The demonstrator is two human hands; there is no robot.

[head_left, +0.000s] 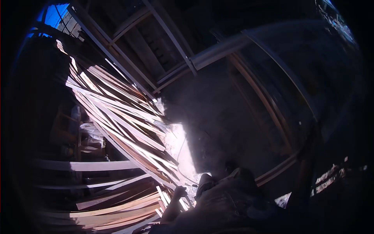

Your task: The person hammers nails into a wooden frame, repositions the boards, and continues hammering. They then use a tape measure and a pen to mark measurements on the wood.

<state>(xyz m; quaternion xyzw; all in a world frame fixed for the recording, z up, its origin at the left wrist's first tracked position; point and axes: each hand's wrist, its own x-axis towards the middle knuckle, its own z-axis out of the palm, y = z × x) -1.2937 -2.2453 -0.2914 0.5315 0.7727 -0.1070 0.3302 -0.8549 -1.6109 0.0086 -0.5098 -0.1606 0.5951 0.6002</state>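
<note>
My left hand (180,191) is low in the head view, a dark outline in front of my body. Its fingers look curled closed, and nothing shows sticking out of them. It is nearest to a stack of wooden boards (117,213) and some short, pale sticks (163,197) at the lower left. Beyond it, a large pile of long, thin wood strips (124,117) lies in bright sun. My right hand cannot be seen; the area right of my body is in deep shadow.
A wooden frame (175,39) stands at the top. Long wooden bars (265,97) cross the shaded right side. Sunlight falls on a patch of floor (180,150) beside the strips. A crumpled plastic sheet (92,130) hangs at the left. My trousers (230,191) fill the bottom.
</note>
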